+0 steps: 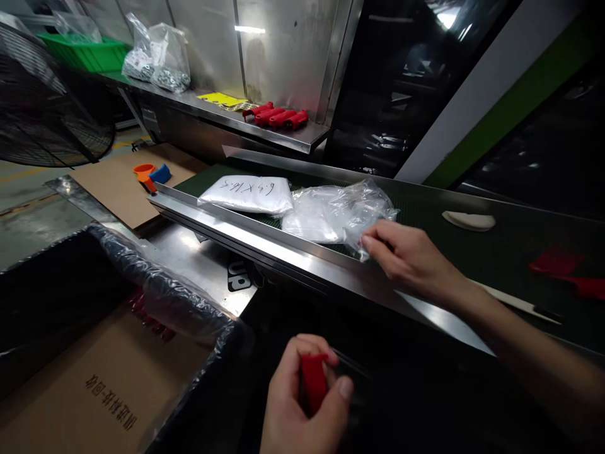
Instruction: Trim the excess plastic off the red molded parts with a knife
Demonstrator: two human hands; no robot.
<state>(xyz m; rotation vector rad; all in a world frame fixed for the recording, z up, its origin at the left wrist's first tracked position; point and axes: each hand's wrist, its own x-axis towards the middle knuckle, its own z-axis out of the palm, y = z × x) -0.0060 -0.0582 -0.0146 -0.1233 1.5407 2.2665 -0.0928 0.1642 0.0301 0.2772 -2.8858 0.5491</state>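
My left hand (307, 397), low in the middle of the view, has its fingers curled round a small red plastic part (313, 381). Over the conveyor's near rail, my right hand (401, 252) is closed at the corner of a clear plastic bag (366, 208), thumb and fingers pinched on the film. That bag lies crumpled on a stack of clear bags (309, 217) on the dark green belt (420, 221). Beside it rests a white packet (248, 194) with handwritten figures. Blurred red parts (562, 265) lie farther right on the belt.
A black-lined box (227, 334) holding cardboard and some red parts stands at left. Orange (144, 173) and blue pieces (161, 173) sit on cardboard. Several red parts (278, 118) line the shelf. A pale curved piece (467, 221) and a long-handled tool (515, 299) lie on the belt.
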